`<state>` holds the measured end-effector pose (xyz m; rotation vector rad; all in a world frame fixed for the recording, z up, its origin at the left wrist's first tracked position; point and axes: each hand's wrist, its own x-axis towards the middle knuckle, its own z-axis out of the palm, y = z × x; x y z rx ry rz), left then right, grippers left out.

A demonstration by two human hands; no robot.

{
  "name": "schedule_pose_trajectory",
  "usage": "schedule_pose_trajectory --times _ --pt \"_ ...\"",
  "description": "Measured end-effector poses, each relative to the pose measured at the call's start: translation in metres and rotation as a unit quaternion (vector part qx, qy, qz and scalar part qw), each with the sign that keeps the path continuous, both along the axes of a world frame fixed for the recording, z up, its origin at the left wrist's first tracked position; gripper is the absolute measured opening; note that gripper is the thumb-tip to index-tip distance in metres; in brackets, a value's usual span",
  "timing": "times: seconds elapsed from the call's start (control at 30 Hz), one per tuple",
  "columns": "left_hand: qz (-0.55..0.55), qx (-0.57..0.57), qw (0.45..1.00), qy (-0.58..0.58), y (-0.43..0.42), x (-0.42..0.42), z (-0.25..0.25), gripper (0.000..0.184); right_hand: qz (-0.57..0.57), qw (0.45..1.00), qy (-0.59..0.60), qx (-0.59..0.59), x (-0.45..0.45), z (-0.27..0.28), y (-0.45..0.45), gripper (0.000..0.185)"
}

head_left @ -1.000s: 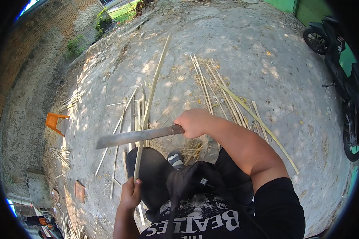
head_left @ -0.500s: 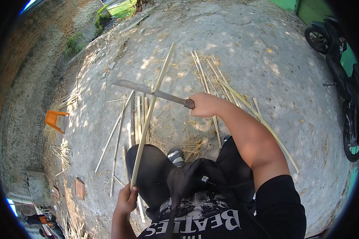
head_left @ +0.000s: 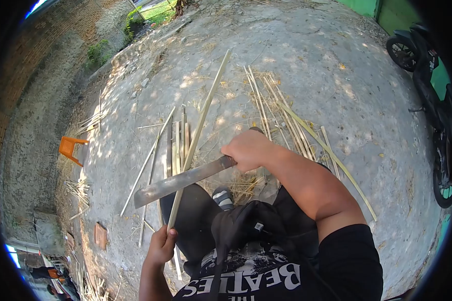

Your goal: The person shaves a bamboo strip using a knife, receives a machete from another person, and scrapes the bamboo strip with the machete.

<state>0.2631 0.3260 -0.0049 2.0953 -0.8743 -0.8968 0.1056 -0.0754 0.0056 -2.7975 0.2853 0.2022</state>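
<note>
My left hand (head_left: 161, 244) is closed on the lower end of a long pale bamboo strip (head_left: 204, 113), which slants up and away over the ground. In my right hand (head_left: 249, 150) is the dark handle of a machete (head_left: 185, 182). Its broad blade points left and crosses over the strip, above my left knee. Several thinner strips (head_left: 178, 145) lie on the ground beyond that knee. A second bunch of strips (head_left: 292, 128) lies beyond my right arm, with a longer greenish one (head_left: 331, 153) across it.
An orange plastic stool (head_left: 72, 149) stands at the left near a brick wall (head_left: 40, 55). Strip piles (head_left: 78, 193) and a brick (head_left: 100, 236) lie nearby. A motorcycle (head_left: 429, 100) is parked at the right. Part of a person (head_left: 47, 273) shows at lower left.
The machete moved out along the strip half a second ago and is now back close to my knee, its blade tip angled lower. The strip's far end has shifted to the right.
</note>
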Motion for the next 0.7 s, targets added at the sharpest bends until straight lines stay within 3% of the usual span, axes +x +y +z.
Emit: schedule_pose_trajectory --times 0.07,0.13,0.2,0.33,0.4,0.5,0.63,0.7 --pt "0.041 0.034 0.998 0.044 0.012 -0.001 0.016 0.041 -0.1 0.995 -0.022 -0.009 -0.009 -0.008 -0.038 0.022" --pt "0.037 0.048 0.998 0.033 0.015 0.002 0.025 0.04 -0.262 0.962 -0.051 0.064 -0.021 -0.013 -0.076 0.02" --pt "-0.001 0.058 0.998 -0.029 0.02 0.004 0.029 0.038 -0.252 0.965 -0.038 0.053 -0.025 -0.017 -0.079 0.02" --pt "0.052 0.07 0.996 0.014 0.017 0.006 0.02 0.036 -0.225 0.969 -0.022 0.096 -0.016 -0.014 -0.056 0.02" --pt "0.042 0.053 0.997 0.022 0.009 0.002 0.016 0.037 -0.146 0.975 0.033 0.164 -0.01 -0.013 -0.044 0.019" --pt "0.03 0.021 0.998 0.042 -0.003 -0.004 0.01 0.039 -0.019 0.989 0.03 0.147 0.002 -0.015 -0.01 0.019" --pt "0.004 0.055 0.998 -0.003 0.016 0.004 0.012 0.04 -0.048 0.998 -0.012 0.024 -0.006 0.0 -0.019 0.018" --pt "-0.007 0.083 0.996 -0.038 0.036 0.014 0.021 0.04 -0.196 0.979 -0.025 0.047 -0.014 -0.015 -0.059 0.018"
